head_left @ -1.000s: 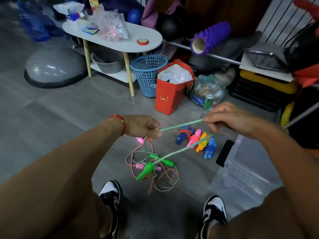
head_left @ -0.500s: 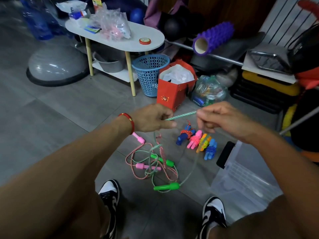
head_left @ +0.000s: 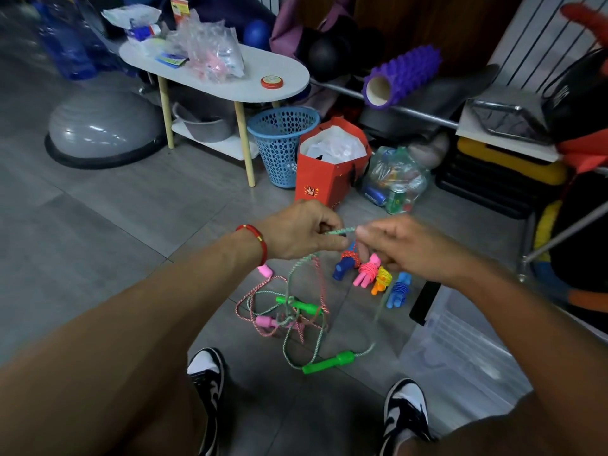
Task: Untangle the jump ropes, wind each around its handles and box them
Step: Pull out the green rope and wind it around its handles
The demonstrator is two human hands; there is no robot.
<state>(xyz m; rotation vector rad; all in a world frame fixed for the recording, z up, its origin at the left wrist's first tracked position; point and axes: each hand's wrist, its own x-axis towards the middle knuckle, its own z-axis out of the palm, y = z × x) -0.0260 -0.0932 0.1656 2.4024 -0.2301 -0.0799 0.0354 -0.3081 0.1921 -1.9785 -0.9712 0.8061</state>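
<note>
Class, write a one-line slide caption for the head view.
Both hands pinch a green rope above a pink-and-green tangle; four wound ropes wait beside it.

Rope tangle point(head_left: 289, 317) between hands and floor point(head_left: 115, 232)

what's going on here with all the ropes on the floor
A person is untangling jump ropes. Both hands, left hand and right hand, pinch a short stretch of the green rope held up between them. It trails down to a knot of green and pink rope on the floor, with one green handle lying free nearer the shoes. Four ropes already wound around their handles lie beside the clear plastic box, not yet boxed.
</note>
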